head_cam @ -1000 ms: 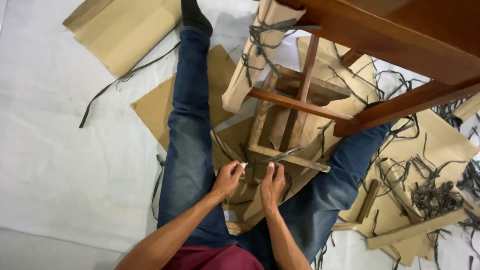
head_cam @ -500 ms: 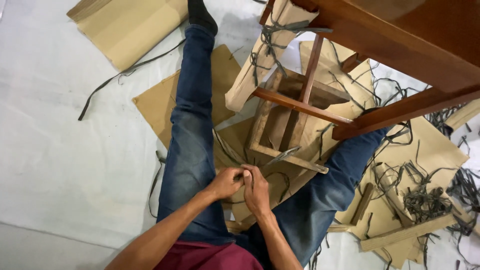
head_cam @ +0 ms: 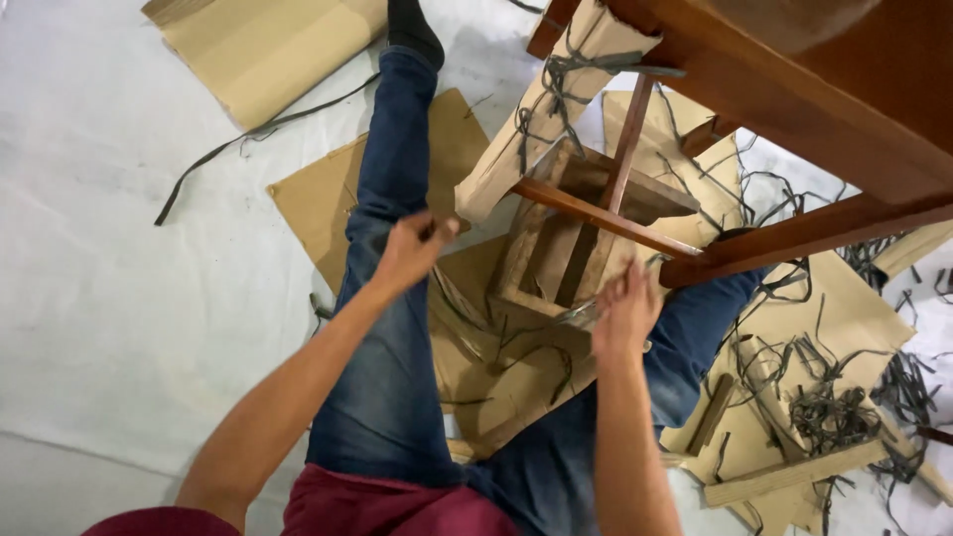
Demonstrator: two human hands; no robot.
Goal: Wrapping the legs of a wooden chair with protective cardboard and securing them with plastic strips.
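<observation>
Your right hand [head_cam: 625,310] rests on the near edge of the small wooden frame [head_cam: 556,248], fingers curled, though whether they grip it is unclear. Left of it, your left hand [head_cam: 409,250] pinches a dark strap [head_cam: 437,226]. Farther off stands the cardboard-wrapped leg [head_cam: 541,114].

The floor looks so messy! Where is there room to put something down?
The white floor sheet is bare beside the person's left leg, below the folded cardboard and its loose strap. It is crowded between the legs, around the wooden frame and both hands, and by the strap tangle at right.
</observation>
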